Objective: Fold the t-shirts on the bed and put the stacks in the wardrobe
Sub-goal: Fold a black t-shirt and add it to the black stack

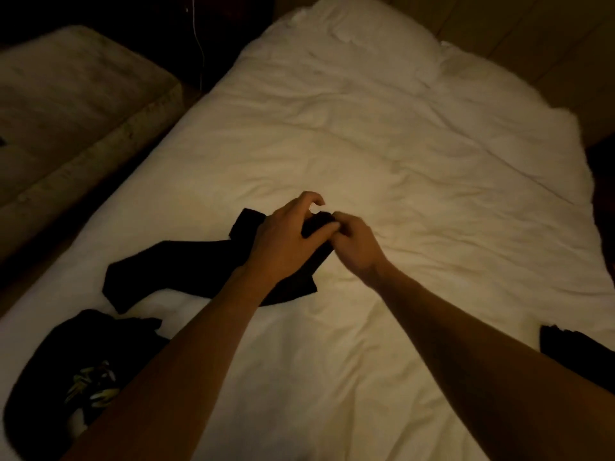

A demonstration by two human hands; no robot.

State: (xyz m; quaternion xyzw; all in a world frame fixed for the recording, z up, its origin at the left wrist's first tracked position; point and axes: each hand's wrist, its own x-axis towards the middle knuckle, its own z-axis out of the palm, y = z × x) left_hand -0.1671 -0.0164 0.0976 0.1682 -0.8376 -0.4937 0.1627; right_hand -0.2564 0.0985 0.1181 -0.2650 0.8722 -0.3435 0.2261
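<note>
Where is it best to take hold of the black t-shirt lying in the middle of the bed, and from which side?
Probably its far edge, where the left hand and right hand already pinch the black t-shirt; come from above, since it lies flat on the bed.

A wide bed with a rumpled cream-white fabric cover fills the dim room, lit warmly near its middle. Beside its left edge lies a bare greyish-beige mattress. A thin pale cord hangs in the dark far corner.
</note>
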